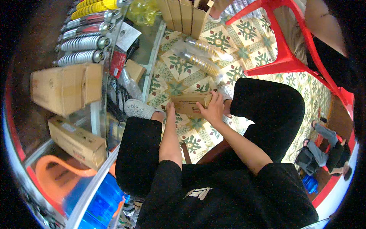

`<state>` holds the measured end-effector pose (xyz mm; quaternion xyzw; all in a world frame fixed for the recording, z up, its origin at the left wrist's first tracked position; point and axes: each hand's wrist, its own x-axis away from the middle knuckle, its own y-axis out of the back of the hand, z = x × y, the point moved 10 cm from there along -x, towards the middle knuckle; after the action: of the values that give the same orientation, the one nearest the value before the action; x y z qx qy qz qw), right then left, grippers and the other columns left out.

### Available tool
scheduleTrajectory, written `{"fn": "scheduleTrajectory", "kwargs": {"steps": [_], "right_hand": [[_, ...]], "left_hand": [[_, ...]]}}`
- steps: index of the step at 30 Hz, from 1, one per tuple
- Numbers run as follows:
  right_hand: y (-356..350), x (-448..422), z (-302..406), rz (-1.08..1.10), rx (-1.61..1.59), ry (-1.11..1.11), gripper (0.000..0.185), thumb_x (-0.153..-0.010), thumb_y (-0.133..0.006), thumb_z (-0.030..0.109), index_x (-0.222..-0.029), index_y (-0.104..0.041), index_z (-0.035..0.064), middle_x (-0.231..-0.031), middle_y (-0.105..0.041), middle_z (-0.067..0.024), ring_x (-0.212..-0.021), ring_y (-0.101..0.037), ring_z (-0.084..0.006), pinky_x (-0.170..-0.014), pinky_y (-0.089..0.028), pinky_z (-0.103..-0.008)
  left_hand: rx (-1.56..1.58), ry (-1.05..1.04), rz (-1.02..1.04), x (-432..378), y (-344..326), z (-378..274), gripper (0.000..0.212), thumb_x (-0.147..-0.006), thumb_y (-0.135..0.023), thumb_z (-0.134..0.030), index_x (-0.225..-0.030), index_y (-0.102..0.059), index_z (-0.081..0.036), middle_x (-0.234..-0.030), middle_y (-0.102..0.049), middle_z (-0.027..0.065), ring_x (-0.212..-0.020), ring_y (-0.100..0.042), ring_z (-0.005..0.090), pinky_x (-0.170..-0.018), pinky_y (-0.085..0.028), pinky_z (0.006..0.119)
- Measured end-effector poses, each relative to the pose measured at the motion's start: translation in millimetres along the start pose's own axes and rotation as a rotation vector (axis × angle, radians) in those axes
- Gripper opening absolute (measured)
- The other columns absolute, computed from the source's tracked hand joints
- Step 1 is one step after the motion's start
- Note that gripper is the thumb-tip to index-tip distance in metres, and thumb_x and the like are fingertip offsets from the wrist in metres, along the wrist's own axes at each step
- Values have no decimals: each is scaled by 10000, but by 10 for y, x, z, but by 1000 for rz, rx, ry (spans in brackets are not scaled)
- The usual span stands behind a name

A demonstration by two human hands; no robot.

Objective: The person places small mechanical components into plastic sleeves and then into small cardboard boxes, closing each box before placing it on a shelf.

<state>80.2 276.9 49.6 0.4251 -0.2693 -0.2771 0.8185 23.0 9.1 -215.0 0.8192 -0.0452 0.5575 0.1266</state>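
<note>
A long brown cardboard box [188,103] with printing on its side is held low between my feet, over the patterned tile floor. My left hand [170,107] grips its left end, the fingers mostly hidden behind it. On the right end lies my right hand [214,108], thumb on the near side and fingers over the top edge. Beyond the box, two shock absorbers with yellow springs [204,64] lie on the tiles in clear plastic wrap.
At left, a glass display case [155,57] carries a row of shock absorbers [83,43] and cardboard boxes [67,88]. Open cardboard cartons [184,17] stand ahead. A red plastic chair [274,34] is at upper right, beside another person's leg. More people [326,151] sit far right.
</note>
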Motion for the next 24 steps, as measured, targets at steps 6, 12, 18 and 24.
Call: {"fn": "scheduleTrajectory", "kwargs": {"steps": [6, 12, 18, 24], "right_hand": [[127, -86, 271, 28, -8, 38, 715, -690, -791, 340, -1242, -427, 65, -1162, -422, -228, -1105, -437, -408, -915, -394, -482], [143, -52, 225, 32, -43, 18, 654, -698, -789, 309, -1191, -445, 53, -1095, -450, -200, -1024, -472, -383, -883, -410, -452], [227, 197, 570, 67, 11, 200, 624, -650, -805, 265, -1148, -479, 77, -1027, -468, -167, -996, -471, -363, -794, -391, -454], [793, 401, 1290, 116, -17, 420, 594, -619, -810, 229, -1113, -507, 102, -1024, -470, -158, -1014, -462, -363, -824, -369, -454]], "left_hand": [[191, 157, 99, -666, -89, 359, 886, -836, -515, -691, -1456, -305, -92, -1438, -383, 125, -1276, -424, 308, -972, -386, 566], [485, 124, 379, -926, -481, 435, 901, -762, -502, -775, -1419, -381, -171, -1487, -310, 96, -1396, -217, 299, -975, -310, 636], [443, 115, 172, -395, -302, 706, 862, -734, -527, -741, -1377, -415, -178, -1427, -346, 75, -1297, -297, 291, -955, -330, 611], [550, 114, 101, 99, -313, 500, 824, -707, -553, -708, -1335, -449, -186, -1367, -381, 54, -1198, -377, 283, -936, -350, 585]]}}
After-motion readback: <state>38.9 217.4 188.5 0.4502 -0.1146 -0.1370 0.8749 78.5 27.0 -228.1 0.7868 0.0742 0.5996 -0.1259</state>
